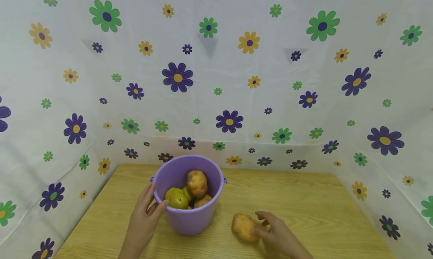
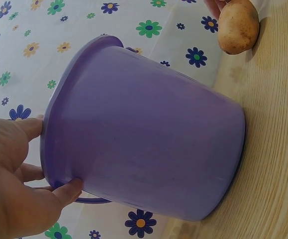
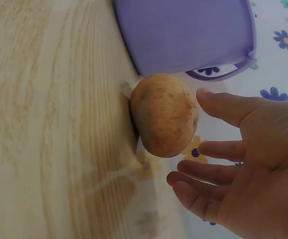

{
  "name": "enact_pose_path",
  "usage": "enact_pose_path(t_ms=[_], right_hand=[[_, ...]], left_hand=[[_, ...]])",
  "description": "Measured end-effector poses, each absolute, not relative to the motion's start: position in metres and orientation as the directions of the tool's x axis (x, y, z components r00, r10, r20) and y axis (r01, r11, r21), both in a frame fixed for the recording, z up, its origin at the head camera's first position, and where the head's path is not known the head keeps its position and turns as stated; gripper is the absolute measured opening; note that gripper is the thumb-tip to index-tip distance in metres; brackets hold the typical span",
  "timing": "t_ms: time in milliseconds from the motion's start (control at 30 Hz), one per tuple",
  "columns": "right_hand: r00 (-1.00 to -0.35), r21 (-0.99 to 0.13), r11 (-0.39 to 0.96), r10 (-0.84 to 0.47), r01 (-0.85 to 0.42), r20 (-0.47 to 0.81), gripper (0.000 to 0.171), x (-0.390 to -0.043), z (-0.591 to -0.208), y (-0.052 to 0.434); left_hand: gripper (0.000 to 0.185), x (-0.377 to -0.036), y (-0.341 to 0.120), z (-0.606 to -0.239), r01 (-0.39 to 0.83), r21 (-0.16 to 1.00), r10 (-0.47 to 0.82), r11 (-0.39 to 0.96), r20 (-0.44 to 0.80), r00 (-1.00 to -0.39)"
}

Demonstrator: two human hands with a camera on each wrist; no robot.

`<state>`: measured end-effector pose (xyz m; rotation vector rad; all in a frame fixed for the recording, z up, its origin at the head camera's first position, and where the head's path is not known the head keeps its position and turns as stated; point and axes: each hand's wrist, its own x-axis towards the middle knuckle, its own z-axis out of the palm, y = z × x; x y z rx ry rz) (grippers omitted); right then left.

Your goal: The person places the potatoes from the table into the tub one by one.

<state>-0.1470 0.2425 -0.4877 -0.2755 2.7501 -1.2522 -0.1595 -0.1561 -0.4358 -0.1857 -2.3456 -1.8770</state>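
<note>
Item: round purple plastic bucket (image 1: 188, 199), rim gripped by my left hand (image 1: 143, 217). Item: brown potato (image 1: 244, 226) on wooden desk (image 1: 304, 214), beside my open, empty right hand (image 1: 279, 234); a careless nudge may roll it away.

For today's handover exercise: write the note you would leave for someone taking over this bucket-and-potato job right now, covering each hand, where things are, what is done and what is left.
Left hand: fingers and thumb on the rim of the purple bucket, steadying it upright on the wooden table.
Right hand: open, fingers spread beside the loose potato; in the right wrist view it does not grip it.
Done: the bucket already holds potatoes and a green-yellow fruit.
Left: probably one item, the loose potato lying on the table just right of the bucket, not yet grasped or put in.
</note>
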Motion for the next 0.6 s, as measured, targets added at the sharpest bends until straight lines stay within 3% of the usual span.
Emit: enact_pose_path(t_ms=[600], right_hand=[[-0.975, -0.763, 0.637, -0.218, -0.108, -0.044, 0.07, -0.147, -0.502, 0.234]], left_hand=[[0.078, -0.16, -0.157, -0.437, 0.175, 0.954, 0.01, 0.242, 0.178, -0.984]])
